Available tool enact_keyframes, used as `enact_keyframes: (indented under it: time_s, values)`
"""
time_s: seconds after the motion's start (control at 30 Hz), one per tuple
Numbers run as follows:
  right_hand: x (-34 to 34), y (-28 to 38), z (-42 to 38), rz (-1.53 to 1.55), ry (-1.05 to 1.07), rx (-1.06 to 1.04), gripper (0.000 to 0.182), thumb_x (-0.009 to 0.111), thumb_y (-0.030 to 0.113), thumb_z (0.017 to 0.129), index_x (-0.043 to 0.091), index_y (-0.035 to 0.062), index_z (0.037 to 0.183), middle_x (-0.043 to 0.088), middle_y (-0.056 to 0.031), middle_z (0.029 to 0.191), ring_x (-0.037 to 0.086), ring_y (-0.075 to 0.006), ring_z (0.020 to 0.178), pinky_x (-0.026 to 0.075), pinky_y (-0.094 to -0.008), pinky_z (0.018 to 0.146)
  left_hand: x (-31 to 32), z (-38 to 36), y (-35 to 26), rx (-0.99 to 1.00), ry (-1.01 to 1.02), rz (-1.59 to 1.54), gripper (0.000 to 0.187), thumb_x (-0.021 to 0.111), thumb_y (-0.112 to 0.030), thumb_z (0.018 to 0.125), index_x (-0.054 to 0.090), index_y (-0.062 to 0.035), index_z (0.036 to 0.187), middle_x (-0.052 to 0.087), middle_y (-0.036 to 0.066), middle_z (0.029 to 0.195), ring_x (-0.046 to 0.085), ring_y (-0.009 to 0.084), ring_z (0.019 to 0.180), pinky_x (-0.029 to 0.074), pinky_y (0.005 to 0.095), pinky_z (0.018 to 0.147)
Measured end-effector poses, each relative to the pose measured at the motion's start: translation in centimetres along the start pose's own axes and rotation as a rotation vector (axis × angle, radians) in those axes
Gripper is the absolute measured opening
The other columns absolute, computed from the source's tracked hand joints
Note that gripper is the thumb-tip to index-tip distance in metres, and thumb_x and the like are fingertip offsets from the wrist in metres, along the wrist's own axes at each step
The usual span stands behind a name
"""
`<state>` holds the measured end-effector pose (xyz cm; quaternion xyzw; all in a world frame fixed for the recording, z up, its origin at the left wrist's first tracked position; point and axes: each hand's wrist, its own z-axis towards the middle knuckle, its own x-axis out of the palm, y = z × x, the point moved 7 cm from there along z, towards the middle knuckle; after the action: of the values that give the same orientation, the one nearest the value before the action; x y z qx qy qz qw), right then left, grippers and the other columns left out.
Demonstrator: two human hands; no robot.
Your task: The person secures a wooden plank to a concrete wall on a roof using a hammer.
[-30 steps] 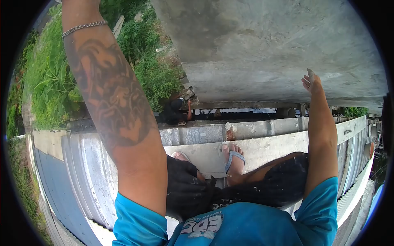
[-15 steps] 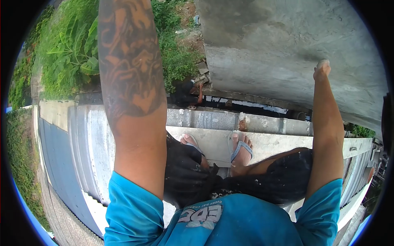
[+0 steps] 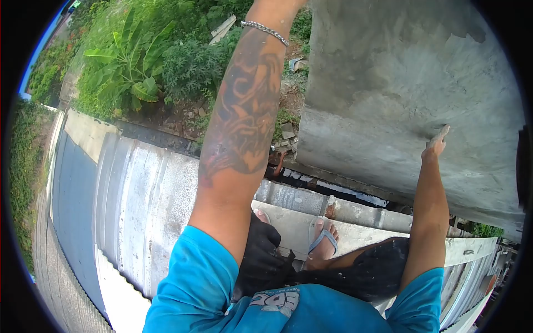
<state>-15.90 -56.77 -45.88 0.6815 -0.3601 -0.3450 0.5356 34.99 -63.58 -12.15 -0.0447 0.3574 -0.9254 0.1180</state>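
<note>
My right hand (image 3: 437, 142) rests against the grey plastered wall (image 3: 377, 100), its fingers together and stretched out flat, with nothing seen in it. My left forearm (image 3: 239, 111), tattooed and with a chain bracelet (image 3: 265, 32) at the wrist, reaches up past the top edge. The left hand itself lies beyond the frame, so what it touches is hidden. My sandalled foot (image 3: 323, 241) stands on a pale ledge (image 3: 366, 236) beside the wall.
A dark narrow gap (image 3: 344, 191) runs between ledge and wall. Down in it shows another person's arm (image 3: 279, 165), near some broken blocks (image 3: 287, 133). Corrugated roofing sheets (image 3: 144, 200) slope away at left. Green plants (image 3: 144, 61) grow beyond.
The view has tilted and shifted. My left arm now slants to the right, with its bracelet in sight. My right hand stays at the wall, lower in view. Less of the other person shows.
</note>
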Motion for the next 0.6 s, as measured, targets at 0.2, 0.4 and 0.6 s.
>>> enact_keyframes:
  time_s: [0.2, 0.4, 0.6]
  values:
    - [-0.3, -0.4, 1.2, -0.022, 0.045, -0.078, 0.104, 0.051, 0.072, 0.080, 0.026, -0.0085, 0.141, 0.037, -0.0167, 0.144, 0.041, -0.0280, 0.128, 0.032, -0.0368, 0.106, -0.3, 0.1, -0.9, 0.120, -0.007, 0.142, 0.033, 0.070, -0.016, 0.080, 0.060, -0.0040, 0.109, 0.067, 0.008, 0.089, 0.065, 0.0166, 0.080, 0.052, 0.0288, 0.073]
    - [-0.1, 0.8, -0.1, -0.101, 0.000, -0.145, 0.097, 0.048, 0.071, 0.082, 0.037, -0.0094, 0.135, 0.044, -0.0178, 0.137, 0.046, -0.0305, 0.122, 0.035, -0.0391, 0.102, -0.6, 0.0, -0.1, -0.020, 0.012, 0.180, 0.032, 0.072, -0.022, 0.079, 0.064, -0.0027, 0.104, 0.068, 0.010, 0.092, 0.066, 0.0182, 0.083, 0.052, 0.0297, 0.077]
    - [0.0, -0.2, 0.6, -0.125, -0.024, -0.153, 0.096, 0.047, 0.071, 0.083, 0.039, -0.0100, 0.133, 0.045, -0.0186, 0.136, 0.047, -0.0323, 0.121, 0.037, -0.0398, 0.100, -0.9, -0.2, 0.5, -0.134, 0.029, 0.258, 0.036, 0.075, -0.030, 0.078, 0.068, 0.0007, 0.095, 0.070, 0.011, 0.090, 0.068, 0.0180, 0.084, 0.052, 0.0291, 0.078]
